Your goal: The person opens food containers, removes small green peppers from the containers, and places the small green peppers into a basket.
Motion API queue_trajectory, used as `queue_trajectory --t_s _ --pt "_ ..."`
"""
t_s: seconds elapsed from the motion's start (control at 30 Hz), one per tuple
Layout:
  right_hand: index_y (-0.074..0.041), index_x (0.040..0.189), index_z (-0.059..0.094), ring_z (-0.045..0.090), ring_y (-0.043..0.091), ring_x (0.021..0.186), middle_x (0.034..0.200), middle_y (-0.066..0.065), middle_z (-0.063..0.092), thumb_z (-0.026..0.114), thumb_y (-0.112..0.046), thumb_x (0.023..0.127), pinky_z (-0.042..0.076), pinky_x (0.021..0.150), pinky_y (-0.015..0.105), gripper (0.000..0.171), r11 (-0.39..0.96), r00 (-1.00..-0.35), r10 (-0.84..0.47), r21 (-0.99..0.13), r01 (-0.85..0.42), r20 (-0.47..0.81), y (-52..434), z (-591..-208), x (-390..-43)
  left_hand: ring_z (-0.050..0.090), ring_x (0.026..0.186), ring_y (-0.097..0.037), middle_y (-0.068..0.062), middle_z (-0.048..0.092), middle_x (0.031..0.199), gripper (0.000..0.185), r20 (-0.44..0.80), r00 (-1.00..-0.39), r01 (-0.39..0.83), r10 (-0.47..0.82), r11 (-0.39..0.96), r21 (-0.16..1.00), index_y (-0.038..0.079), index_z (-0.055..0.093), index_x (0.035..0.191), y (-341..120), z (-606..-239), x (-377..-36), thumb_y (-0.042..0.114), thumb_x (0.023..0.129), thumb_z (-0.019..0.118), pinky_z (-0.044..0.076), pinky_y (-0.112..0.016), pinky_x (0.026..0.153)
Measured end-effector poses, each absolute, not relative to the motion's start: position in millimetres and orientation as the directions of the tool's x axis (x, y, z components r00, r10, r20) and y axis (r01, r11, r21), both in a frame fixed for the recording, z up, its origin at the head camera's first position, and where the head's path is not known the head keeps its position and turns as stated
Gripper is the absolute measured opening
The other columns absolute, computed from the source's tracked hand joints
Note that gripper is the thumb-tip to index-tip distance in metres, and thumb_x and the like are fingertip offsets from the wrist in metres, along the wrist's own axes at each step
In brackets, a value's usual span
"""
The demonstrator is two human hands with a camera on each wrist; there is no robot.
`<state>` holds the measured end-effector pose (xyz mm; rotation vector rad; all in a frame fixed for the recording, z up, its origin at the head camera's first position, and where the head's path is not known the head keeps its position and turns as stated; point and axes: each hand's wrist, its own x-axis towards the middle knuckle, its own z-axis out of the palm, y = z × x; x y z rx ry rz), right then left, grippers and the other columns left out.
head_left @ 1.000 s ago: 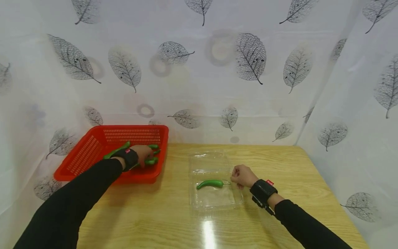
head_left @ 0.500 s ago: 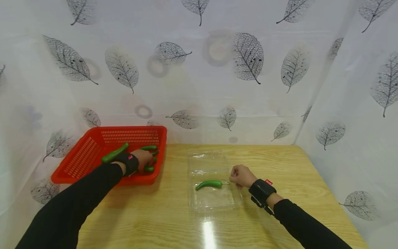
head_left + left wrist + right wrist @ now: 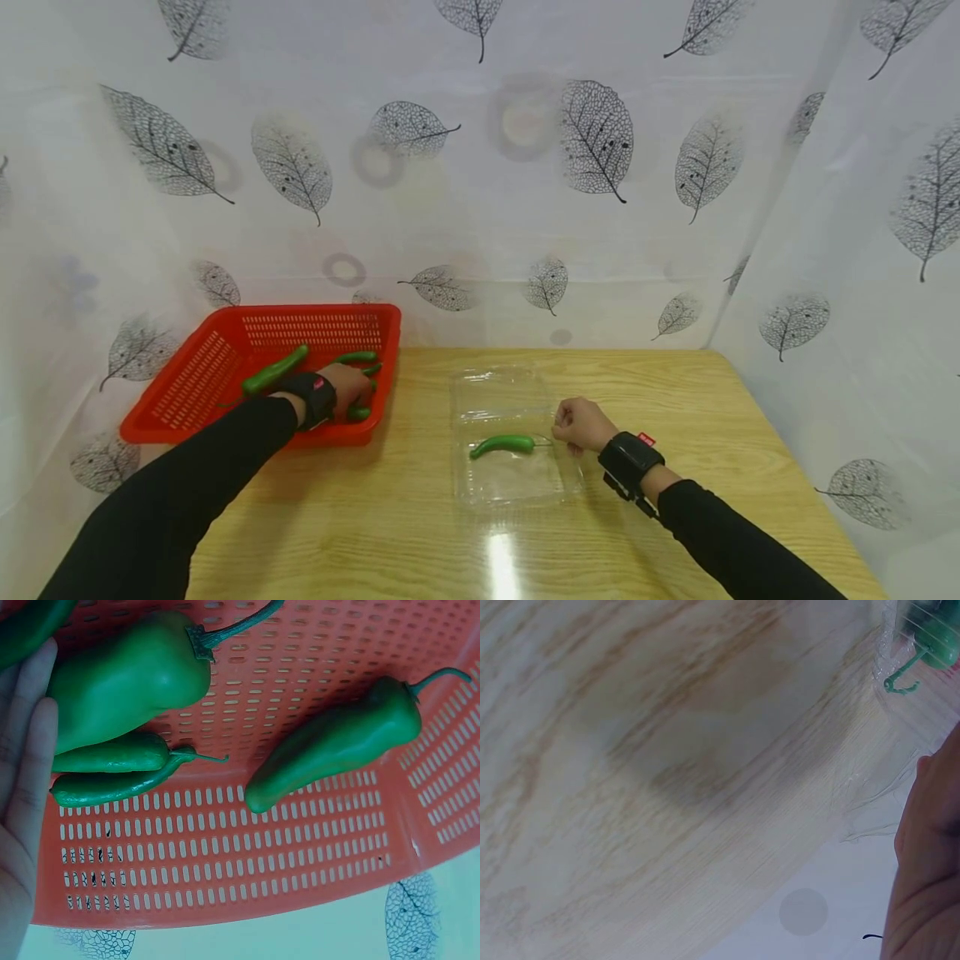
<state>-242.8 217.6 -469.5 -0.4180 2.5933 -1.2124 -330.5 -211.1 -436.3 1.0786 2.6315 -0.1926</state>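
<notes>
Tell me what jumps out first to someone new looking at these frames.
The bright red perforated plastic basket at the table's left edge, holding several green peppers, with the left hand reaching in among them. Next, a single slim green chili pepper lying in the clear plastic clamshell tray at mid-table, the right hand curled at that tray's right rim.
</notes>
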Motion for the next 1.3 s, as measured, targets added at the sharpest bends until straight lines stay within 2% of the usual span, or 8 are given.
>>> queue_trajectory --t_s 0.33,0.43,0.6,0.73,0.83,0.97,1.07,1.3 --pt "0.001 0.079 0.055 0.052 0.013 0.042 0.056 0.005 0.055 0.059 -0.002 0.086 0.047 0.044 0.029 0.008 0.620 -0.931 -0.350 -0.771 -0.144 -0.108 218.3 -468.0 -241.2 0.014 0.055 -0.009 0.009 0.019 0.055 0.044 -0.332 -0.659 0.718 0.674 0.696 -0.011 0.018 0.039 0.055 -210.4 -435.3 -331.9 0.000 0.068 0.077 0.016 -0.024 0.050" --pt "0.001 0.080 0.055 0.053 0.013 0.042 0.057 0.005 0.054 0.059 -0.002 0.086 0.048 0.045 0.030 0.008 0.618 -0.931 -0.348 -0.774 -0.140 -0.110 218.5 -467.6 -240.5 0.019 0.054 -0.008 0.010 0.024 0.055 0.039 -0.335 -0.653 0.723 0.680 0.691 -0.005 0.016 0.044 0.054 -210.4 -432.6 -333.2 0.000 0.065 0.077 0.018 -0.023 0.050" --pt "0.001 0.080 0.055 0.053 0.014 0.043 0.058 0.006 0.054 0.059 -0.002 0.086 0.048 0.045 0.030 0.008 0.621 -0.932 -0.343 -0.773 -0.132 -0.117 219.1 -467.5 -240.1 0.037 0.054 -0.009 0.009 0.044 0.059 0.024 -0.359 -0.675 0.693 0.645 0.721 -0.008 0.015 0.058 0.058 -210.2 -426.8 -337.5 -0.003 0.060 0.074 0.029 -0.022 0.049" --pt "0.001 0.079 0.055 0.053 0.015 0.042 0.057 0.007 0.055 0.059 -0.001 0.086 0.047 0.045 0.030 0.008 0.628 -0.933 -0.343 -0.766 -0.138 -0.113 219.5 -466.9 -240.2 0.036 0.055 -0.010 0.008 0.043 0.060 0.030 -0.386 -0.698 0.664 0.604 0.747 -0.032 0.020 0.050 0.054 -211.7 -425.4 -341.7 -0.002 0.061 0.070 0.029 -0.023 0.049" --pt "0.001 0.079 0.055 0.053 0.015 0.042 0.057 0.007 0.055 0.059 -0.002 0.086 0.048 0.045 0.031 0.008 0.629 -0.932 -0.343 -0.765 -0.137 -0.115 219.5 -466.9 -240.7 0.024 0.054 -0.010 0.008 0.032 0.057 0.041 -0.391 -0.704 0.660 0.593 0.750 -0.051 0.022 0.036 0.051 -213.9 -422.1 -343.5 0.002 0.067 0.068 0.021 -0.024 0.049" --pt "0.000 0.080 0.055 0.053 0.013 0.043 0.059 0.005 0.055 0.058 -0.003 0.086 0.049 0.044 0.029 0.008 0.632 -0.934 -0.337 -0.763 -0.132 -0.117 219.3 -469.9 -242.0 0.027 0.055 -0.010 0.008 0.037 0.058 0.027 -0.337 -0.747 0.619 0.573 0.785 -0.035 0.019 0.051 0.059 -215.1 -405.5 -339.7 0.006 0.076 0.068 0.024 -0.024 0.049" --pt "-0.001 0.080 0.055 0.053 0.012 0.042 0.060 0.004 0.054 0.058 -0.004 0.087 0.048 0.044 0.027 0.008 0.631 -0.934 -0.342 -0.763 -0.142 -0.108 219.1 -473.2 -242.9 0.040 0.059 -0.011 0.006 0.050 0.065 0.009 -0.232 -0.779 0.601 0.582 0.799 -0.013 0.015 0.063 0.074 -211.1 -388.6 -333.9 0.008 0.079 0.067 0.033 -0.024 0.052" --pt "0.000 0.080 0.056 0.052 0.011 0.042 0.059 0.009 0.056 0.058 -0.003 0.086 0.048 0.044 0.027 0.008 0.627 -0.935 -0.339 -0.766 -0.139 -0.107 216.4 -471.0 -243.1 0.050 0.066 -0.012 0.004 0.058 0.073 0.007 -0.015 -0.743 0.669 0.669 0.743 0.002 0.012 0.063 0.086 -172.6 -352.0 -314.7 0.015 0.082 0.067 0.043 -0.028 0.057"
